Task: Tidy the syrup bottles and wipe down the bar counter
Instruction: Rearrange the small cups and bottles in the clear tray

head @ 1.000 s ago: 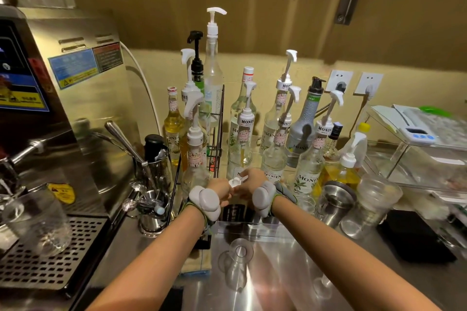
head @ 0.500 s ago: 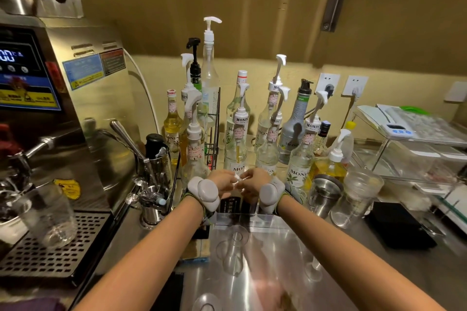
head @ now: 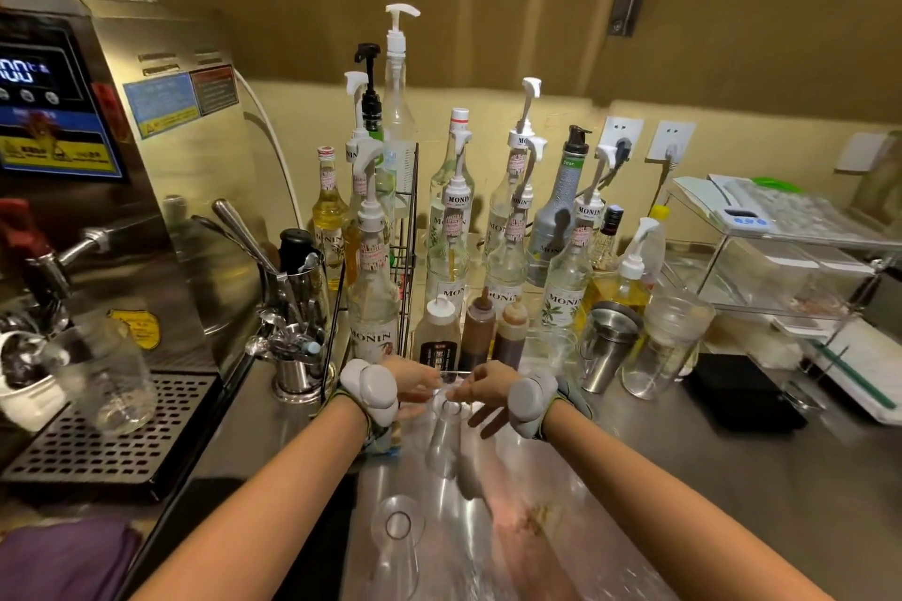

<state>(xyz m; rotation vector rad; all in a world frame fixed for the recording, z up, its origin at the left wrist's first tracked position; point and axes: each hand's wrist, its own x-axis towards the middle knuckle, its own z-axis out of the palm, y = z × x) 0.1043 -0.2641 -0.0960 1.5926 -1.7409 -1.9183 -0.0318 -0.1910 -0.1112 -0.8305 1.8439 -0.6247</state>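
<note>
Several pump-topped syrup bottles (head: 505, 259) stand crowded at the back of the steel counter (head: 732, 478), some inside a black wire rack (head: 410, 234). A Monin bottle (head: 373, 307) stands at the rack's front. Three squeeze bottles (head: 477, 332) stand in a row just beyond my hands. My left hand (head: 415, 386) and right hand (head: 481, 393) are close together and pinch the far rim of a clear box (head: 454, 372). The box holds upturned glasses (head: 398, 527). A purple cloth (head: 63, 561) lies at the lower left.
A steel machine (head: 161, 185) with a drip tray and a glass (head: 105, 381) fills the left. A utensil holder (head: 297, 356) stands beside it. A metal cup (head: 607, 342), glass jars (head: 668, 337), a black scale (head: 742, 395) and a clear shelf (head: 781, 259) stand to the right.
Both hands drew back toward me from the bottle cluster, uncovering the three squeeze bottles. The white cap they held between them is released.
</note>
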